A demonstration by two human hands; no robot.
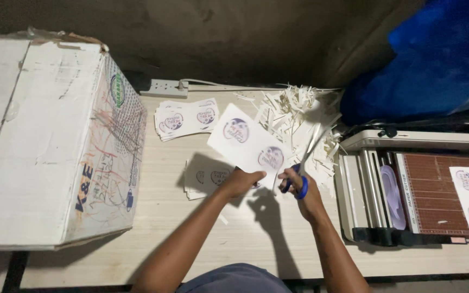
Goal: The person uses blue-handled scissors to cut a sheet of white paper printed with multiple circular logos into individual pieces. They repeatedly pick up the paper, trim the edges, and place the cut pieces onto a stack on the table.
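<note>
1. Two hands at work: my left hand (241,182) pinches a white sticker sheet (248,144) above the wooden table (191,244).
2. My right hand (304,191) grips blue-handled scissors (301,172), fingers closed through the loops.
3. Paper trimmings (299,116) lie behind; a paper cutter (419,190) sits right, a cardboard box (55,146) left.

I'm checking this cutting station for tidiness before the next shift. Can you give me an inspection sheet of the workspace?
Surface: pale wooden table, partly shadowed.
Job's things: printed card strip with two round labels, held up; blue-handled scissors at its edge.
Clutter: heap of paper offcuts; stacks of printed cards and.
Grippers: left hand holds the strip; right hand works the scissors.
Cables: white power strip with a plugged lead along the wall.
Surroundings: worn cardboard box at left; paper cutter at right, bearing a strip; blue sheet behind.
</note>
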